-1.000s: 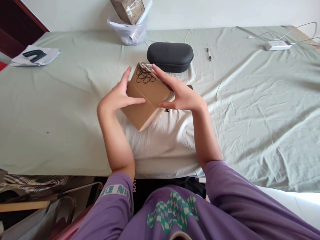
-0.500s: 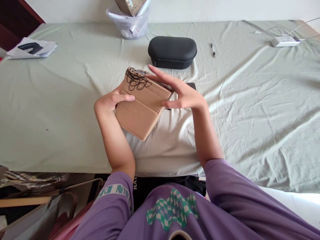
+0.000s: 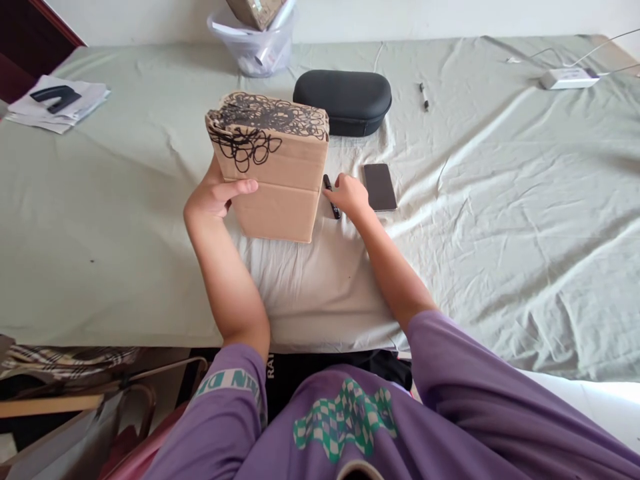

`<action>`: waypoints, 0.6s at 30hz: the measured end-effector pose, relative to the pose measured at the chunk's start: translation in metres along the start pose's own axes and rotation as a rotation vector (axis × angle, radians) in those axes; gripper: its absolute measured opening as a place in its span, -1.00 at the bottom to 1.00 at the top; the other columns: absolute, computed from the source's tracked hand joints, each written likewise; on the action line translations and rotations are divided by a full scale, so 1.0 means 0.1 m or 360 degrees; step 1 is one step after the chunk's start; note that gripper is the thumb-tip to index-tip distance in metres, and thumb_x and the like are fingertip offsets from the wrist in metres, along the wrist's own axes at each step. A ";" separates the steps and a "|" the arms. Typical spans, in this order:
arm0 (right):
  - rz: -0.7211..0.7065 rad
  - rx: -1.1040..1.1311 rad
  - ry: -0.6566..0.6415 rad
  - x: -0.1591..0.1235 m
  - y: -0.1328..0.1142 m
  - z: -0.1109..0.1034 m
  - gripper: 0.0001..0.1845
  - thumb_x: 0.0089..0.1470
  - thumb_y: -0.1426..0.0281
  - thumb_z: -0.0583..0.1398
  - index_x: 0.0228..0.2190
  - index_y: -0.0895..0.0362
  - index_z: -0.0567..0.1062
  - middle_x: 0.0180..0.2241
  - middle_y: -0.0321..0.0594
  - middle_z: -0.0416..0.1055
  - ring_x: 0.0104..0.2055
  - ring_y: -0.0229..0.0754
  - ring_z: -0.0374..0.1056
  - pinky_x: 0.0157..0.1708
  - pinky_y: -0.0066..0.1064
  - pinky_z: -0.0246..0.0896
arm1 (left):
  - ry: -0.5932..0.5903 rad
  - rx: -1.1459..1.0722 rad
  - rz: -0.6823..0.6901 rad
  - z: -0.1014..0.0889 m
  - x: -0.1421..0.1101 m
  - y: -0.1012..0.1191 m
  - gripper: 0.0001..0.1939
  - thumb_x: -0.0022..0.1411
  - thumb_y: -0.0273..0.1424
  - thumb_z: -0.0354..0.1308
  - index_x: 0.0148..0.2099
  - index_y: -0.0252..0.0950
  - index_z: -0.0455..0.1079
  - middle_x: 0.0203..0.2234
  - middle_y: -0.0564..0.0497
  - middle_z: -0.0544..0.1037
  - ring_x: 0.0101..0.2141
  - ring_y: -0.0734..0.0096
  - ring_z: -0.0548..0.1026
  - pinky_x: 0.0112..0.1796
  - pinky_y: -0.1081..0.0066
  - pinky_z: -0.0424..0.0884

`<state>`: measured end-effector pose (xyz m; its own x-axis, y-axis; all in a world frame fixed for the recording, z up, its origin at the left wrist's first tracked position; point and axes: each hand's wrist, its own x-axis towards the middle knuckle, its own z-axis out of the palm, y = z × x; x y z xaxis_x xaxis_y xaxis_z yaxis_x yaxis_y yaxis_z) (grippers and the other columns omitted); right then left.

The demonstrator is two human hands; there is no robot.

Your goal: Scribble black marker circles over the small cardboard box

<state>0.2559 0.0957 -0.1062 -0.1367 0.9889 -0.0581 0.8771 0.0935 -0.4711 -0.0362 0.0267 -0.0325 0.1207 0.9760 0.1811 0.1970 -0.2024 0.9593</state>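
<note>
My left hand (image 3: 213,195) grips a brown cardboard box (image 3: 273,170) from its left side and holds it raised above the cloth-covered table (image 3: 125,200). Black marker scribbles cover the box's top face and upper front. My right hand (image 3: 350,194) rests on the cloth just right of the box, fingers curled over a black marker pen (image 3: 331,195). A dark phone (image 3: 379,187) lies flat right beside that hand.
A black oval case (image 3: 343,101) sits behind the box. A clear tub (image 3: 253,47) with a carton stands at the back edge. Another small pen (image 3: 424,95) lies far right of the case. Papers with a black stapler (image 3: 55,99) are far left; a white adapter (image 3: 568,78) with cables far right.
My left hand lifted and turned the box upright, showing its scribbled top. My right hand left the box and dropped to the marker pen on the cloth, uncovering the phone.
</note>
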 end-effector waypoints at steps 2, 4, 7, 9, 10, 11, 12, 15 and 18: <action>-0.0022 -0.0107 -0.0006 -0.02 -0.02 0.08 -0.65 0.31 0.36 0.22 0.08 0.22 0.51 0.14 0.27 0.60 0.19 0.34 0.50 0.14 0.06 0.41 | -0.0025 -0.0004 0.0003 0.01 0.01 0.00 0.19 -0.13 -0.02 0.62 0.51 -0.08 0.26 0.38 0.15 0.52 0.42 -0.28 0.28 0.45 -0.22 0.14; -0.0049 -0.0067 0.0027 -0.01 -0.01 0.10 -0.57 0.26 0.51 0.16 0.15 0.20 0.45 0.09 0.23 0.62 0.13 0.29 0.52 0.10 0.04 0.42 | -0.0063 0.0009 0.0012 0.03 0.02 0.01 0.15 -0.09 -0.02 0.62 0.50 -0.06 0.25 0.42 0.13 0.47 0.44 -0.30 0.26 0.45 -0.25 0.12; -0.0033 0.0416 0.0068 0.07 0.05 0.05 -0.52 0.27 0.55 0.10 0.18 0.05 0.37 -0.20 -0.08 0.62 -0.23 0.07 0.56 -0.16 -0.10 0.48 | -0.0095 0.0021 0.0048 0.08 0.04 0.02 0.16 -0.06 -0.02 0.61 0.51 -0.04 0.20 0.48 0.15 0.39 0.47 -0.27 0.23 0.48 -0.24 0.11; 0.0023 0.0923 0.0053 0.13 0.10 0.00 -0.64 0.31 0.49 0.06 0.07 -0.05 0.39 -0.41 -0.33 0.46 -0.51 -0.12 0.41 -0.39 -0.26 0.40 | -0.0082 -0.0003 0.0104 0.13 0.07 0.01 0.19 -0.06 -0.03 0.62 0.53 -0.02 0.16 0.48 0.16 0.38 0.47 -0.20 0.24 0.49 -0.18 0.12; 0.0049 0.1176 0.0024 0.15 0.11 -0.03 -0.73 0.32 0.46 0.05 -0.02 -0.06 0.40 -0.47 -0.39 0.39 -0.59 -0.19 0.33 -0.47 -0.33 0.33 | -0.0074 -0.0020 0.0135 0.16 0.08 0.01 0.22 -0.07 -0.03 0.63 0.54 -0.01 0.14 0.47 0.16 0.40 0.47 -0.16 0.25 0.49 -0.14 0.13; 0.0067 0.1413 -0.0021 0.17 0.13 -0.05 -0.81 0.32 0.43 0.06 -0.10 -0.05 0.40 -0.49 -0.42 0.35 -0.63 -0.23 0.30 -0.53 -0.36 0.28 | -0.0068 -0.0039 0.0163 0.18 0.10 0.00 0.23 -0.07 -0.03 0.63 0.56 0.01 0.12 0.45 0.16 0.43 0.46 -0.13 0.26 0.49 -0.12 0.14; 0.0074 0.1632 -0.0083 0.18 0.15 -0.08 -0.88 0.29 0.40 0.08 -0.16 -0.03 0.39 -0.49 -0.42 0.36 -0.63 -0.25 0.31 -0.55 -0.38 0.27 | -0.0066 -0.0056 0.0181 0.20 0.11 0.00 0.24 -0.06 -0.04 0.63 0.56 0.02 0.11 0.43 0.15 0.45 0.46 -0.12 0.27 0.49 -0.10 0.15; 0.0061 0.2127 -0.0290 0.19 0.23 -0.11 -0.77 0.12 0.35 0.26 -0.17 -0.01 0.38 -0.40 -0.40 0.49 -0.50 -0.27 0.46 -0.49 -0.44 0.36 | -0.0041 -0.0082 0.0204 0.25 0.15 -0.02 0.22 -0.07 -0.06 0.63 0.55 -0.02 0.16 0.40 0.11 0.48 0.45 -0.11 0.30 0.49 -0.08 0.17; 0.0038 0.2196 -0.0286 0.20 0.32 -0.09 -0.51 -0.09 0.37 0.45 -0.15 -0.04 0.39 -0.36 -0.45 0.49 -0.44 -0.33 0.43 -0.48 -0.52 0.30 | -0.0038 -0.0099 0.0222 0.29 0.18 -0.06 0.18 -0.07 -0.08 0.62 0.53 -0.04 0.20 0.39 0.10 0.48 0.45 -0.12 0.28 0.49 -0.10 0.15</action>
<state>0.2856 0.1196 -0.1150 -0.2773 0.9506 -0.1396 -0.2636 -0.2150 -0.9404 -0.0070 0.0432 -0.0408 0.1659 0.9364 0.3091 0.1162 -0.3298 0.9369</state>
